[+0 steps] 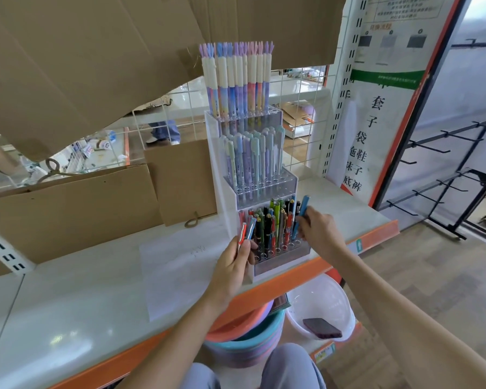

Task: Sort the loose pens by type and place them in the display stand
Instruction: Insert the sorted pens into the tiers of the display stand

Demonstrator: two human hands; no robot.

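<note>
Holding two pens (pixel 246 233) in my left hand (pixel 233 265), I pinch a blue pen (pixel 303 206) with my right hand (pixel 319 230) over the stand (pixel 264 175), whose three tiers hold sorted pens; bottom tier partly filled.

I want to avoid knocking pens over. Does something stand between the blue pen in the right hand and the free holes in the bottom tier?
The right hand holds the blue pen beside the bottom tier. Nothing visible blocks the empty front holes; standing pens crowd the rows behind.

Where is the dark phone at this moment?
In the head view, the dark phone lies inside the white basin on the floor, lower right, under the shelf edge, beside the stacked coloured basins.
</note>
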